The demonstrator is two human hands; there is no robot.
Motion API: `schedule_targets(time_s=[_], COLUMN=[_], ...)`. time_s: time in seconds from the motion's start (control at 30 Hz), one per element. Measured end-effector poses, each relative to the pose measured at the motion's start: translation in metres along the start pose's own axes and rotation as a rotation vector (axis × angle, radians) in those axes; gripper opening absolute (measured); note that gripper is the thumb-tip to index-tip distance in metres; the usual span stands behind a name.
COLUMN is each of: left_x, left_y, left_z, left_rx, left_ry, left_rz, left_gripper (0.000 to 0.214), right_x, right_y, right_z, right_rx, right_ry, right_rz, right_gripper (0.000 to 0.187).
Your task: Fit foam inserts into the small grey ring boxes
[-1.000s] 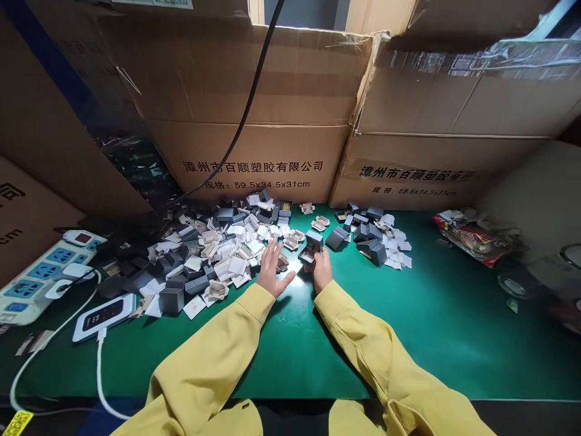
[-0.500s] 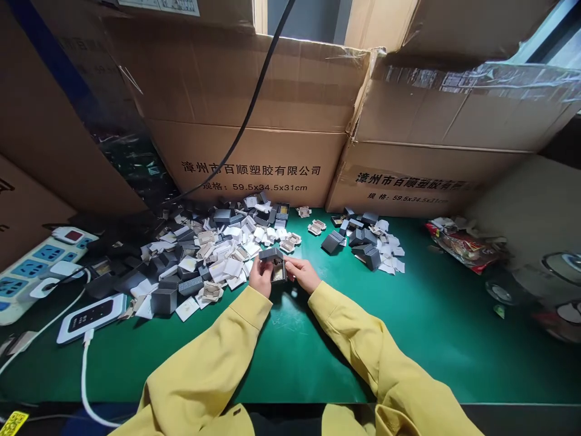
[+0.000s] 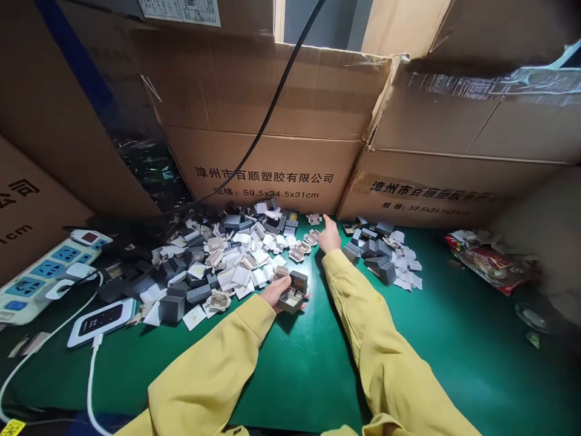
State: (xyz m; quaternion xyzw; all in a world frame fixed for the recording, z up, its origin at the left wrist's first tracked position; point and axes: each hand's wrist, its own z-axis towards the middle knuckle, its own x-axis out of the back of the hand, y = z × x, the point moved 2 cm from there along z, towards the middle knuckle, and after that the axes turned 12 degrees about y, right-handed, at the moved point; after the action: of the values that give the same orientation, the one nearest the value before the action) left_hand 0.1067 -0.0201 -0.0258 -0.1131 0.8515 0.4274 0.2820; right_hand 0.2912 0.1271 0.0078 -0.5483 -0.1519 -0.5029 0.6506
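Note:
My left hand holds a small grey hinged box with its lid raised; pale material shows inside it. My right hand is farther forward over the table, its index finger stretched out. It is beside small beige folded card inserts, and I see nothing held in it. To the left spreads a heap of white card pieces and dark grey boxes. A smaller group of grey boxes and white cards lies right of my right hand.
Large cardboard cartons stand along the back of the green table. A black cable hangs in front of them. At left are a power strip and a white device with a cable. A red packet lies at right.
My right hand has left the box and moved forward to the beige inserts. The box in my left hand is lower and turned, its raised lid now toward the back. The view has shifted slightly.

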Motion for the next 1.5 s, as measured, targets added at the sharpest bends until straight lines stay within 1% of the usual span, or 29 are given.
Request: schedule_targets(time_s=[0.07,0.1,0.17,0.23,0.3,0.37,0.47,0.57,0.67,0.7,0.77,0.8,0.83,0.87,0.9,1.0,1.1,1.2,1.33,1.4,1.43,1.5], left_x=[0.001,0.001,0.001,0.001,0.001,0.001,0.001,0.000,0.000,0.001,0.003,0.005,0.007,0.010,0.012,0.019,0.022,0.024,0.024,0.023,0.022,0.021], left_y=[0.004,0.006,0.009,0.011,0.011,0.011,0.012,0.015,0.017,0.016,0.015,0.015,0.015,0.015,0.016,0.022,0.028,0.032,0.036,0.037,0.036,0.035], left_z=[0.001,0.001,-0.001,-0.002,-0.003,-0.004,-0.004,-0.004,-0.003,-0.003,-0.002,-0.002,-0.001,-0.001,-0.001,-0.002,-0.004,-0.006,-0.007,-0.005,-0.004,-0.003], left_rx=[0.008,0.023,0.044,0.032,0.004,-0.001,-0.010,-0.059,-0.078,-0.076,-0.069,-0.065,-0.063,-0.063,-0.068,-0.097,-0.114,-0.124,-0.162,-0.158,-0.159,-0.179], left_ry=[0.044,0.064,0.091,0.082,0.055,0.038,0.050,0.059,0.033,0.015,-0.036,-0.068,-0.097,-0.127,-0.146,-0.163,-0.172,-0.143,-0.041,0.011,0.029,0.036], left_rz=[-0.024,-0.035,-0.045,-0.035,-0.027,-0.030,-0.040,-0.042,-0.064,-0.078,-0.104,-0.117,-0.128,-0.140,-0.148,-0.172,-0.194,-0.205,-0.240,-0.271,-0.288,-0.305], left_gripper=[0.031,0.032,0.034,0.036,0.038,0.039,0.041,0.040,0.039,0.039,0.039,0.038,0.037,0.037,0.038,0.041,0.040,0.038,0.041,0.045,0.047,0.049], right_x=[-0.003,-0.006,-0.015,-0.024,-0.030,-0.032,-0.025,-0.012,0.001,0.006,0.013,0.016,0.017,0.016,0.014,0.003,-0.012,-0.028,-0.041,-0.040,-0.038,-0.031], right_y=[0.000,0.000,-0.004,-0.009,-0.014,-0.017,-0.016,-0.015,-0.018,-0.021,-0.029,-0.035,-0.041,-0.047,-0.051,-0.059,-0.062,-0.063,-0.061,-0.057,-0.054,-0.047], right_z=[0.016,0.024,0.036,0.040,0.039,0.035,0.027,0.018,0.003,-0.003,-0.016,-0.022,-0.027,-0.033,-0.037,-0.038,-0.029,-0.018,-0.015,-0.016,-0.017,-0.021], right_rx=[0.012,0.012,0.027,0.063,0.105,0.132,0.149,0.184,0.219,0.222,0.244,0.282,0.349,0.420,0.467,0.491,0.501,0.520,0.563,0.572,0.564,0.568], right_ry=[0.076,0.077,0.022,-0.040,-0.091,-0.136,-0.189,-0.249,-0.289,-0.271,-0.184,-0.115,-0.082,-0.090,-0.132,-0.176,-0.190,-0.217,-0.227,-0.176,-0.119,0.001], right_rz=[0.000,-0.041,-0.124,-0.155,-0.166,-0.187,-0.224,-0.242,-0.241,-0.242,-0.235,-0.225,-0.201,-0.176,-0.169,-0.174,-0.185,-0.192,-0.188,-0.146,-0.090,0.099], right_gripper=[0.060,0.059,0.057,0.054,0.047,0.039,0.034,0.039,0.043,0.044,0.046,0.045,0.043,0.040,0.037,0.030,0.023,0.017,0.025,0.029,0.030,0.031])
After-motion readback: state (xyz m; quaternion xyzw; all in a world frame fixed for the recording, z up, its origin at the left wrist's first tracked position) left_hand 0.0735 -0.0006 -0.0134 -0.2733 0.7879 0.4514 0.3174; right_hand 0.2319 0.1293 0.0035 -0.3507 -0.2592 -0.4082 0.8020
